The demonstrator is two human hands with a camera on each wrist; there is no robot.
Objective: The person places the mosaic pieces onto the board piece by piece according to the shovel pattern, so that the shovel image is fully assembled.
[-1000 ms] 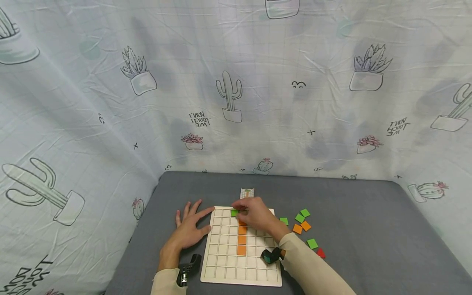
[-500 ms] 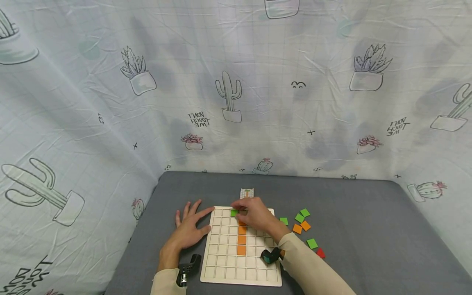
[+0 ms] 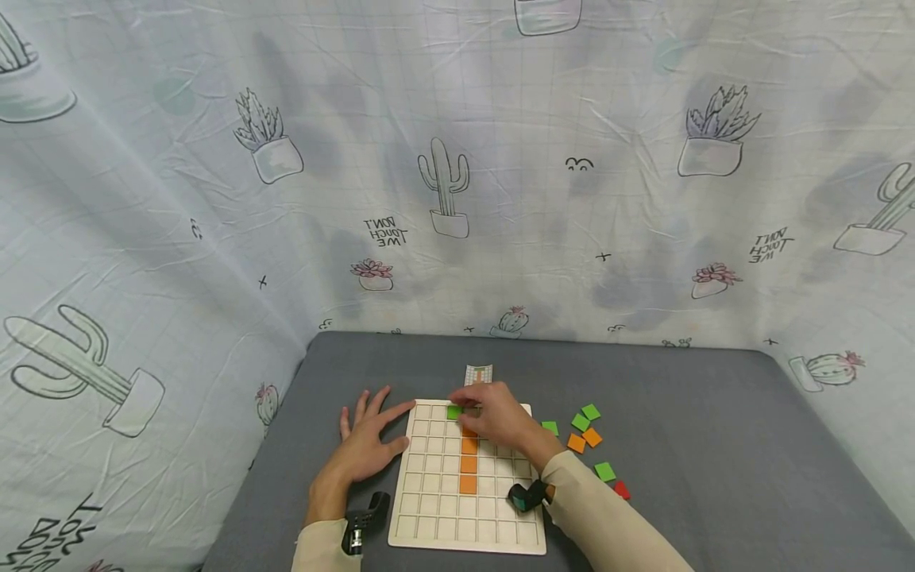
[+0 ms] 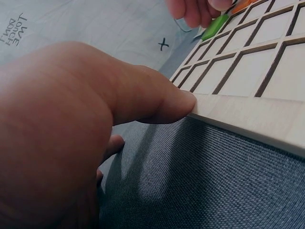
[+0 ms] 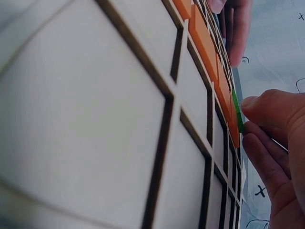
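A pale wooden grid board [image 3: 432, 506] lies on the grey table. Orange square tiles [image 3: 468, 465] form a column in its cells, and a green tile [image 3: 454, 413] sits near the far edge. My right hand [image 3: 500, 417] is over the board's far part, thumb and fingers pinching at a green tile [image 5: 240, 123] in the right wrist view; its fingers partly cover the cells there. My left hand [image 3: 368, 449] rests spread at the board's left side. In the left wrist view its thumb [image 4: 176, 104] touches the board's edge.
Right of the board lie loose green tiles [image 3: 604, 473], orange tiles [image 3: 577, 443] and a red tile [image 3: 623, 490]. A small patterned card [image 3: 479, 372] lies beyond the far edge, partly behind my right hand. A printed cloth [image 3: 529, 238] hangs behind the table.
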